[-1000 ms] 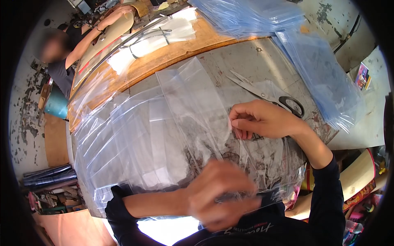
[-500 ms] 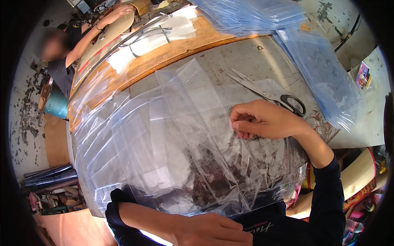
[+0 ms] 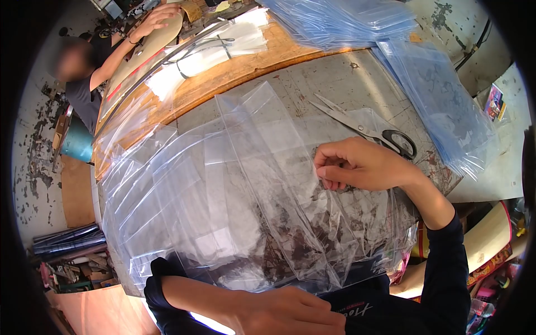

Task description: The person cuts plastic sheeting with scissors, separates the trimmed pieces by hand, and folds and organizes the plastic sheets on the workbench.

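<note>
Clear film (image 3: 262,162) on table (image 3: 329,75), mostly left of right hand (image 3: 360,164), which is curled, pinching it. Left hand (image 3: 287,312) near close edge, back up, grip hidden. Film creased, glossy, overlapping.

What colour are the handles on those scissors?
The scissors' handles are black. They show best in the head view, the only one here.

Person (image 3: 84,109) upper left, near teal container (image 3: 77,140); patchy wall (image 3: 30,184); dark rolls (image 3: 68,241) beside clutter (image 3: 84,272).
</note>
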Demonstrator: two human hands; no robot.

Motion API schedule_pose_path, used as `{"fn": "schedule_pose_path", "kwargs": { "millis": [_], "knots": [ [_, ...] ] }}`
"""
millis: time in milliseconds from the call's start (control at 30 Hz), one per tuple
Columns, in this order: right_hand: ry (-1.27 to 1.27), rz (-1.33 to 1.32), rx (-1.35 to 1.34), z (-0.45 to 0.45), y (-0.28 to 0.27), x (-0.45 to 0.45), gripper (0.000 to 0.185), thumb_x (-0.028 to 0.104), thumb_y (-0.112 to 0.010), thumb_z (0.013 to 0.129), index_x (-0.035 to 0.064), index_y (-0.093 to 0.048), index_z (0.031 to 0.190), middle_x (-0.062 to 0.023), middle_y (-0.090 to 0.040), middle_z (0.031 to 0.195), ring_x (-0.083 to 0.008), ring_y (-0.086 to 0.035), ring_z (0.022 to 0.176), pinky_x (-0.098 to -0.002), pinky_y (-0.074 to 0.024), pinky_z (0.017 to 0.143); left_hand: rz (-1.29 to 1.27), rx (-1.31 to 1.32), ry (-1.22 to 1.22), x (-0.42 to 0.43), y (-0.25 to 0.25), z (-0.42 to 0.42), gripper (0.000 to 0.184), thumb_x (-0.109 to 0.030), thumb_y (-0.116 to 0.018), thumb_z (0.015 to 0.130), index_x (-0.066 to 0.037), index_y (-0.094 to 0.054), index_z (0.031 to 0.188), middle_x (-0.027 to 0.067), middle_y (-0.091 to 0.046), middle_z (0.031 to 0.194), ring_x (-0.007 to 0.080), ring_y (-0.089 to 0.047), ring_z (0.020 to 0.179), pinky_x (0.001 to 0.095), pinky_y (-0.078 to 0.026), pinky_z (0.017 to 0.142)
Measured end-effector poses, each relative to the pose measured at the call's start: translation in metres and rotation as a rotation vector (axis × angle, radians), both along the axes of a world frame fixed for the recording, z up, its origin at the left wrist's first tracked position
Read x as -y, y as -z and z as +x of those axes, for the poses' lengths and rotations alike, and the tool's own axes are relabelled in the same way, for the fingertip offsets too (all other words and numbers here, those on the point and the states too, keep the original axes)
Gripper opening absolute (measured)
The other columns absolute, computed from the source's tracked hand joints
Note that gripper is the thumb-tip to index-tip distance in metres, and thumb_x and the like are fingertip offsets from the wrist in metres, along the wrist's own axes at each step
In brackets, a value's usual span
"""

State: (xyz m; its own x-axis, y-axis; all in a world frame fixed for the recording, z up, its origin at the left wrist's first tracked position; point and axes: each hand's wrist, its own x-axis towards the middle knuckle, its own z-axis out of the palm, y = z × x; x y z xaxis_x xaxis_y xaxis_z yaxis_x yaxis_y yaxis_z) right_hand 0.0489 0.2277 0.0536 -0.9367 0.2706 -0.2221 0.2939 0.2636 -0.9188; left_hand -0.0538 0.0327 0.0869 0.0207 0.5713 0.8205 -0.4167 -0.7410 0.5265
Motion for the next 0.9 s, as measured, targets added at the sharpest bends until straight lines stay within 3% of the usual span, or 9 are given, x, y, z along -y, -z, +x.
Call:
{"fn": "schedule_pose_path", "kwargs": {
  "millis": [133, 233, 400, 567, 633, 667, 800, 900],
  "knots": [
    [0.008, -0.012, 0.006, 0.000, 0.001, 0.000, 0.021, 0.018, -0.051, 0.090, -0.0014, -0.057, 0.088, -0.0066, -0.062, 0.070, -0.0124, -0.061, 0.064, -0.0255, -0.0483, 0.057, -0.207, -0.066, 0.049, 0.014, 0.003, 0.000, 0.013, -0.014, -0.054, 0.088, -0.014, -0.053, 0.101, 0.0092, -0.058, 0.074, 0.0157, -0.055, 0.053, 0.0234, -0.043, 0.041],
    [0.005, -0.001, 0.009, 0.000, 0.001, 0.000, 0.024, 0.021, -0.052, 0.091, -0.0014, -0.057, 0.088, -0.0068, -0.063, 0.071, -0.0124, -0.061, 0.064, -0.0254, -0.0482, 0.057, 0.008, 0.037, 0.017, 0.004, 0.015, 0.004, 0.016, -0.013, -0.057, 0.087, -0.014, -0.053, 0.103, 0.0090, -0.058, 0.074, 0.0155, -0.055, 0.053, 0.0231, -0.043, 0.040],
    [0.007, 0.012, 0.039, 0.000, -0.001, 0.000, 0.028, 0.027, -0.055, 0.091, -0.0010, -0.057, 0.088, -0.0074, -0.063, 0.071, -0.0131, -0.062, 0.065, -0.0258, -0.0478, 0.058, -0.014, -0.037, 0.016, 0.000, 0.000, -0.002, 0.016, -0.011, -0.054, 0.088, -0.013, -0.053, 0.104, 0.0089, -0.057, 0.074, 0.0158, -0.055, 0.053, 0.0232, -0.043, 0.041],
    [0.000, 0.103, -0.024, 0.000, -0.002, 0.006, 0.018, 0.016, -0.064, 0.084, -0.0008, -0.058, 0.087, -0.0093, -0.065, 0.073, -0.0158, -0.063, 0.068, -0.0272, -0.0479, 0.062, -0.096, -0.094, 0.091, -0.001, 0.006, -0.008, 0.021, -0.022, -0.056, 0.089, -0.012, -0.053, 0.107, 0.0083, -0.058, 0.076, 0.0177, -0.057, 0.055, 0.0264, -0.046, 0.043],
    [0.013, 0.084, -0.060, 0.000, -0.001, 0.010, 0.016, 0.014, -0.064, 0.083, -0.0009, -0.058, 0.087, -0.0097, -0.065, 0.074, -0.0162, -0.063, 0.068, -0.0274, -0.0481, 0.062, -0.171, -0.391, 0.142, -0.009, -0.002, -0.027, 0.023, -0.016, -0.062, 0.077, -0.009, -0.059, 0.098, 0.0065, -0.062, 0.080, 0.0189, -0.061, 0.063, 0.0292, -0.048, 0.052],
    [0.027, 0.066, -0.093, 0.000, -0.002, 0.012, 0.014, 0.011, -0.064, 0.081, -0.0009, -0.059, 0.086, -0.0100, -0.065, 0.074, -0.0166, -0.063, 0.068, -0.0277, -0.0482, 0.063, -0.287, -0.669, 0.136, -0.018, -0.017, -0.042, 0.022, -0.003, -0.067, 0.066, -0.006, -0.065, 0.088, 0.0057, -0.066, 0.083, 0.0196, -0.064, 0.070, 0.0298, -0.050, 0.061],
    [-0.045, 0.143, -0.208, 0.002, -0.010, 0.023, 0.010, 0.007, -0.061, 0.082, -0.0011, -0.059, 0.087, -0.0101, -0.065, 0.073, -0.0169, -0.063, 0.069, -0.0281, -0.0485, 0.063, -0.144, -1.234, -0.615, -0.050, -0.018, -0.054, 0.038, -0.010, -0.071, 0.071, -0.006, -0.058, 0.107, 0.0076, -0.063, 0.098, 0.0240, -0.062, 0.092, 0.0410, -0.047, 0.084],
    [-0.089, 0.033, -0.058, 0.004, -0.022, 0.029, 0.009, 0.004, -0.059, 0.082, -0.0012, -0.060, 0.089, -0.0099, -0.064, 0.073, -0.0162, -0.064, 0.069, -0.0281, -0.0486, 0.063, -0.122, -1.383, -0.599, -0.076, -0.018, -0.070, 0.038, -0.017, -0.075, 0.071, -0.008, -0.057, 0.104, 0.0039, -0.063, 0.091, 0.0210, -0.061, 0.091, 0.0460, -0.041, 0.092]
  ]
}}
